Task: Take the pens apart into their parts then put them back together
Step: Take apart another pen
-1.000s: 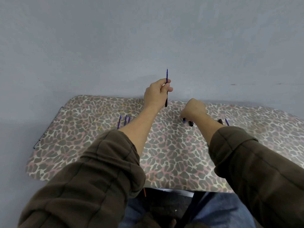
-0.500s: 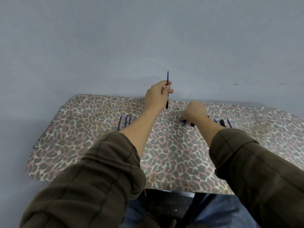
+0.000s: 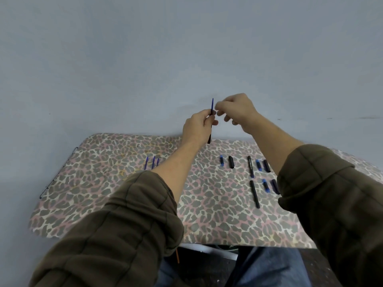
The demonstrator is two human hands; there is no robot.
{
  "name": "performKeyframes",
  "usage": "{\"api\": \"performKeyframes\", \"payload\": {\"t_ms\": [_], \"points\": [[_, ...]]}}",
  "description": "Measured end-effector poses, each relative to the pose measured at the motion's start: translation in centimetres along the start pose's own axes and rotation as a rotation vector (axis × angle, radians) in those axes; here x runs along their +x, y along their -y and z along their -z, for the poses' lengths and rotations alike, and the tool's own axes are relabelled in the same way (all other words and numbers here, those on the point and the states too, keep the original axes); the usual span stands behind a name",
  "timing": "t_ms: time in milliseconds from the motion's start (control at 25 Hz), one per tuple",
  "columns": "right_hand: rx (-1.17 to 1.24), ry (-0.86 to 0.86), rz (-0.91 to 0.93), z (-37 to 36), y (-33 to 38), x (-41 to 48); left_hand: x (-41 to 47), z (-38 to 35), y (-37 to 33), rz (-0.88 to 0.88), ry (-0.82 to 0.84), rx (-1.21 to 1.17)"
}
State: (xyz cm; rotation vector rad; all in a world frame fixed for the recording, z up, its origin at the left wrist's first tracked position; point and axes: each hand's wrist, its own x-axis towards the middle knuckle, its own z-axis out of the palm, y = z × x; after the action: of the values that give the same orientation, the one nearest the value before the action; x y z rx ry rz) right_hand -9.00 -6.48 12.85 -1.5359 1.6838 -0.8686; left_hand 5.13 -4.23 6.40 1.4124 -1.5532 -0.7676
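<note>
Pen refill, thin blue plastic (image 3: 212, 104), is standing pinched in the closed left hand (image 3: 198, 126); right hand (image 3: 236, 109), fingers curled, contents unclear, is nearing it. Misalignment risks bending it.

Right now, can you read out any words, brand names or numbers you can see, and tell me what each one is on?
Black pen barrel lying on the leopard-print table cover: a faint pale imprint runs along it, too small and blurred to read.
Nothing else in view carries readable text: no words, numbers or signs on the other pen parts, the sleeves or the wall.

Plain grey-blue wall (image 3: 145, 59); leopard-print table (image 3: 103, 193) against it.
</note>
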Motion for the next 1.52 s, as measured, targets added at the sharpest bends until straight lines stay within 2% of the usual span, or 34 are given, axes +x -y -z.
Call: {"api": "performKeyframes", "payload": {"t_ms": [200,440,720,920,1080,1200,1520], "points": [[0.007,-0.01,0.088,1.3,1.4,-1.7,-0.6,0.6,-2.5,-0.057,-0.026,0.039],[0.033,-0.039,0.168,3.4,1.7,-3.1,-1.4,0.4,-4.3,-0.1,0.019,0.054],[0.24,-0.293,0.239,7.2,4.7,-2.9,-1.8,0.3,-4.3,-0.077,0.017,0.086],[-0.008,-0.316,0.088,6.5,1.8,-1.2,-1.5,0.3,-2.7,0.061,0.025,0.113],[-0.268,-0.153,-0.114,4.3,-2.4,-0.4,-1.2,-0.3,-1.6,0.167,0.05,0.216],[-0.439,-0.056,-0.185,2.4,-5.4,-0.3,-0.9,-0.8,-0.6,0.268,0.091,0.284],[-0.538,-0.006,-0.28,-0.8,-11.2,0.0,-0.5,-3.5,3.1,0.506,0.105,0.43]]}}
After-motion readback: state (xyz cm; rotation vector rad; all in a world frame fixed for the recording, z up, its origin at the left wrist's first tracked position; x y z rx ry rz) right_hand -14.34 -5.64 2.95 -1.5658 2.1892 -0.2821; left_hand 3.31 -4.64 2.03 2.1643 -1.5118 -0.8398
